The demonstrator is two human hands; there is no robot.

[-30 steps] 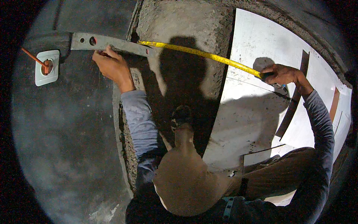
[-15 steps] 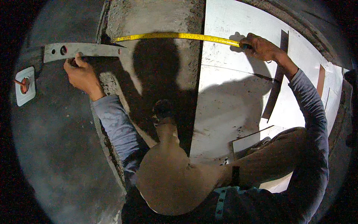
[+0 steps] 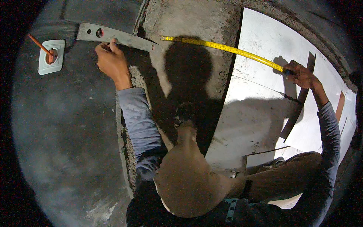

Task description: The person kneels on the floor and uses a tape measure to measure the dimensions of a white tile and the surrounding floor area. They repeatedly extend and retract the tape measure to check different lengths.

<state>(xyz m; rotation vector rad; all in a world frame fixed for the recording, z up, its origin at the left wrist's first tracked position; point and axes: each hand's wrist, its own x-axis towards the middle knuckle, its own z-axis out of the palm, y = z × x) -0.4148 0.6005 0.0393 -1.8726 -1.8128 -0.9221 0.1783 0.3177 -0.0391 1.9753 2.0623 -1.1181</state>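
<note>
My left hand pinches the lower edge of a grey spirit level with round openings, which lies across the dark surface and reaches over a rough strip. In my right hand is a tape measure, its case mostly hidden by my fingers. Its yellow blade stretches leftward across the bare concrete strip, the free end close to the level's right tip. My right hand is over the white boards.
A white socket plate with an orange conduit is at the left. Dark strips cross the boards at the right. My bent knee and boot occupy the middle, and shadows fall over the strip and boards.
The view has shifted and turned, so everything sits farther right. The tape's free end has slid right, from overlapping the level's tip to just past it. My left hand keeps its hold.
</note>
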